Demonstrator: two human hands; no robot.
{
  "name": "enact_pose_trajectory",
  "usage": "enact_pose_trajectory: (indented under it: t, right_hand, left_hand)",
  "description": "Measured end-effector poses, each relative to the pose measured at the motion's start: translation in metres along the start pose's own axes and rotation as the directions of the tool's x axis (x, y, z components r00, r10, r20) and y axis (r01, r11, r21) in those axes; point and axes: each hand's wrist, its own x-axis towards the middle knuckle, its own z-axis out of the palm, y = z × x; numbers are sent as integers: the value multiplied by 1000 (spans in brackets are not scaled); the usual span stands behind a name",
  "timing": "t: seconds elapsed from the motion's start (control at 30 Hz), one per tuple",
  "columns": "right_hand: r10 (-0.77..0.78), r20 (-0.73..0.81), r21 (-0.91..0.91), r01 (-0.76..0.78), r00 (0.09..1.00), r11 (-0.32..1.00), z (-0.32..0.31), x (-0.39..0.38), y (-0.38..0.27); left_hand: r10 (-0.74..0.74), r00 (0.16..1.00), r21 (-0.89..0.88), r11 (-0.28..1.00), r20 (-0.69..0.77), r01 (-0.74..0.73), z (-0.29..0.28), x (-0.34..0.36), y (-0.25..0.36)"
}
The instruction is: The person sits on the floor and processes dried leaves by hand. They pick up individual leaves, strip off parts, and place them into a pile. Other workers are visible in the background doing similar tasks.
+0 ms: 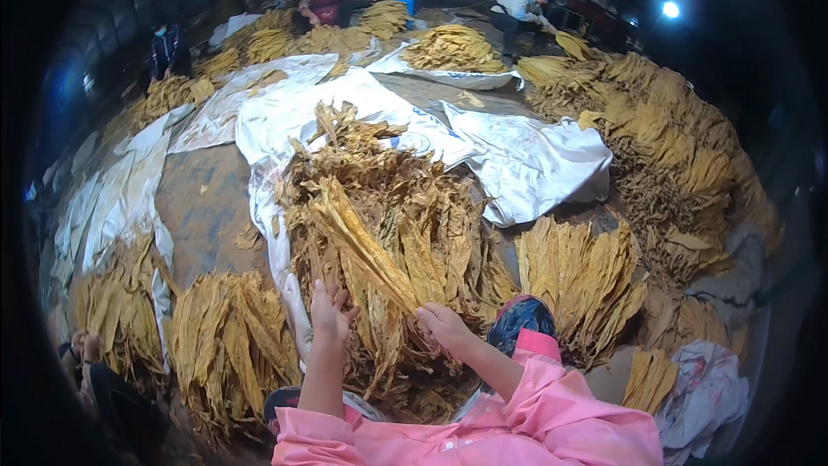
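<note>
My right hand (440, 326) is closed on the lower end of a long yellow dried leaf (362, 242), which slants up to the left over a heap of brown and yellow dried leaves (414, 190). My left hand (330, 315) is held up just left of that leaf, fingers apart and holding nothing. Flanking the heap are a bundle of leaves (224, 345) on the left and a yellower bundle (573, 285) on the right. A white woven sheet (543, 168) lies behind and partly under the heap.
Three people (168, 56) (326, 4) (522, 4) work among leaf piles at the back. A co-worker's hands (84, 345) show at lower left. A large leaf mound (673, 147) runs along the right. A blue bucket (404, 4) stands at the back; crumpled sacking (699, 388) lies lower right.
</note>
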Motion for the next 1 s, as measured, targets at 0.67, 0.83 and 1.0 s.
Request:
enact_pose_trajectory:
  t: [0.67,0.83,1.0]
  right_hand:
    - [-271,-856,-123,336,440,934,-237,-153,-39]
    - [-144,-976,-70,388,165,919,-325,-205,41]
    - [-45,-993,4,405,112,915,-385,-217,93]
  left_hand:
    - [91,994,239,968,-65,-73,22,1,-30]
    - [122,992,331,937,-15,-110,44,-4,-41]
    - [134,990,397,911,-37,-109,49,-7,-48]
